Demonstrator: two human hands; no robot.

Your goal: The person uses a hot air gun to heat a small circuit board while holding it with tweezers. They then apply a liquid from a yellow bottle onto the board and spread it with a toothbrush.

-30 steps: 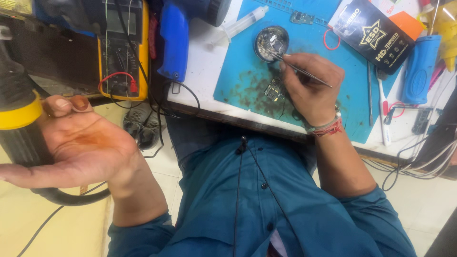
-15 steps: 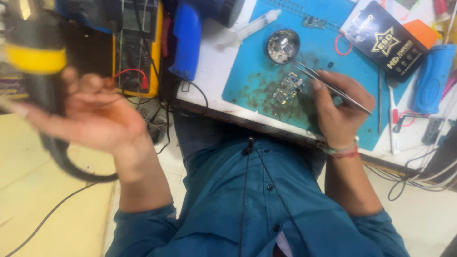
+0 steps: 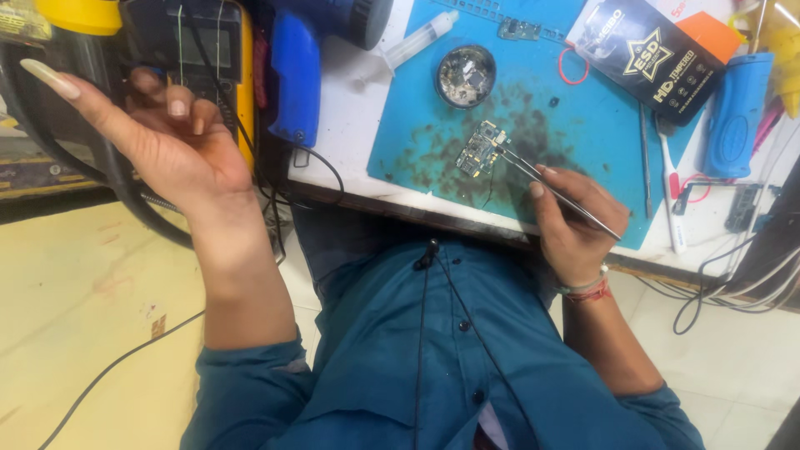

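Head view only: right hand (image 3: pixel 575 221) pinches a pair of metal tweezers (image 3: pixel 554 190), grip clamped on them, tips down on a small circuit board (image 3: pixel 478 150) that lies on the blue work mat (image 3: pixel 600 125) near the front edge of the surface (image 3: pixel 350 108). Taking the board as the landmark: round metal dish (image 3: pixel 465 76) of scrap bits just behind it, syringe (image 3: pixel 417 43) behind and to its left, a second small board (image 3: pixel 518 29) further back, dark printed box (image 3: pixel 646 57) behind and to its right, blue cylinder case (image 3: pixel 737 117) well off to its right. Left hand (image 3: pixel 162 133) is well left of the board, off the surface, fingers spread apart and holding nothing, close to a black hose (image 3: pixel 125 187) and a yellow-cased meter (image 3: pixel 200 50). Read: component-level rework on the board, tweezers steadying or picking a part; can't tell if a part is gripped in the tips. Next move likely needs the left hand to bring a tool over the board while the tweezers hold position; a fine, steady tip is what matters.
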